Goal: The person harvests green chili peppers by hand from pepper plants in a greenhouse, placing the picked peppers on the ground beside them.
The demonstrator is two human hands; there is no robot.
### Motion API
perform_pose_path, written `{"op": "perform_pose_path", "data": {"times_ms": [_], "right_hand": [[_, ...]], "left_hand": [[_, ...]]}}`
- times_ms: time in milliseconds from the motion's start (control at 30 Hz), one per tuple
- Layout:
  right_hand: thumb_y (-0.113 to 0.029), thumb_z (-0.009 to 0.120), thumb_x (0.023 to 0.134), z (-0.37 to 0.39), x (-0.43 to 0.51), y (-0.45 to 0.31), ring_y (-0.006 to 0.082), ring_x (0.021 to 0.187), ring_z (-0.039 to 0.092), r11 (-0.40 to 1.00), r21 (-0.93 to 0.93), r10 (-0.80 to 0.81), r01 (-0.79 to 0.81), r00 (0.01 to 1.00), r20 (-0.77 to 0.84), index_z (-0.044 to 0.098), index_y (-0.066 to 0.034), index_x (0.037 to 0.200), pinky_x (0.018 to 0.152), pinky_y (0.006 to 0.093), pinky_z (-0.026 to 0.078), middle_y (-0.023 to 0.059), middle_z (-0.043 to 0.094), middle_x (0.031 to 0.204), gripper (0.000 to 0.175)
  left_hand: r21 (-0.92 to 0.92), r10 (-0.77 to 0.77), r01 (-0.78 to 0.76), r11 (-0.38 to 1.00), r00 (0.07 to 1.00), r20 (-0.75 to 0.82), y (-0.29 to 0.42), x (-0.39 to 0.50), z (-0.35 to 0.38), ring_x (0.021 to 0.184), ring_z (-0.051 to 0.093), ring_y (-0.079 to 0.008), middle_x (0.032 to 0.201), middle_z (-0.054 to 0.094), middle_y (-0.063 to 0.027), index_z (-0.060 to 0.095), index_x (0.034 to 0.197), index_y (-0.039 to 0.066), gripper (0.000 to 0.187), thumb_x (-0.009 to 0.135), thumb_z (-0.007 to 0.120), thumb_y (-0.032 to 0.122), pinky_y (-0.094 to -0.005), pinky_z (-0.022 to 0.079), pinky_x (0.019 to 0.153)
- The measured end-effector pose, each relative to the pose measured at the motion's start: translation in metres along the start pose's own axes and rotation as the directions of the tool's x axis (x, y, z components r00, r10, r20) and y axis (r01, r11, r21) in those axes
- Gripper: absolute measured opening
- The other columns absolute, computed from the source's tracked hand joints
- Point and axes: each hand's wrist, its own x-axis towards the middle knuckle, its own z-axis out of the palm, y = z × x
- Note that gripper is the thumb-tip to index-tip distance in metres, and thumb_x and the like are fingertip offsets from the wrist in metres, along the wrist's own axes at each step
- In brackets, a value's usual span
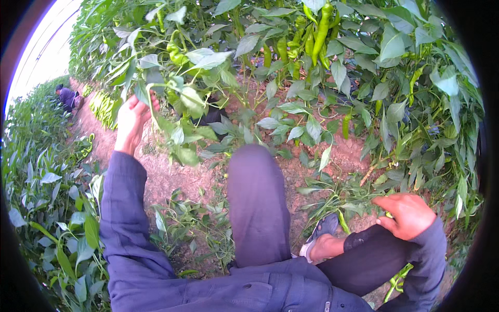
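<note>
My left hand (134, 117) is raised at the upper left, its fingers closed around a leafy pepper-plant stem (150, 95). Leaves hang beside and below this hand, partly hiding the fingertips. My right hand (407, 214) is low on the right, above my bent leg, palm down with the fingers curled forward. Cut or loose leafy stems (351, 202) lie by its fingertips; whether it touches or holds any of them I cannot tell. Long green peppers (321, 33) hang in a cluster on the plants at the top, and a twisted green pepper (175, 54) hangs near my left hand.
Dense pepper plants (393, 89) line the far side, with another row (46, 187) at the left. Picked green peppers (103, 109) lie piled on the soil path. A person (68, 97) is low down farther along it. Loose foliage (195, 222) lies beside my knee; several peppers (397, 282) lie lower right.
</note>
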Motion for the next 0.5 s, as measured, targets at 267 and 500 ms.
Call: {"op": "perform_pose_path", "data": {"times_ms": [267,500], "right_hand": [[-0.03,0.071,0.099,0.03,0.12,0.01,0.0422,0.116,0.07,0.961,0.107,-0.265,0.257,0.961,0.075,0.065,-0.0069,0.139,0.098,0.0542,0.056,0.0198,0.075,0.125,0.046],[-0.024,0.07,0.1,0.072,0.242,0.031,0.0446,0.104,0.073,0.84,0.389,-0.377,0.378,0.923,-0.083,0.068,-0.0039,0.133,0.09,0.0545,0.057,0.0239,0.077,0.11,0.038]], "left_hand": [[-0.277,-0.06,0.079,0.958,0.995,0.075,0.03,0.029,0.064,0.107,0.076,-0.0303,0.117,0.073,-0.0186,0.066,0.129,-0.006,0.022,0.11,0.057,0.003,-0.0502,0.066,0.102],[-0.358,-0.024,0.076,0.931,0.989,0.148,0.03,-0.021,0.124,0.112,0.074,-0.0308,0.124,0.068,-0.0171,0.057,0.134,-0.005,0.027,0.109,0.059,0.004,-0.0473,0.065,0.102]]}}
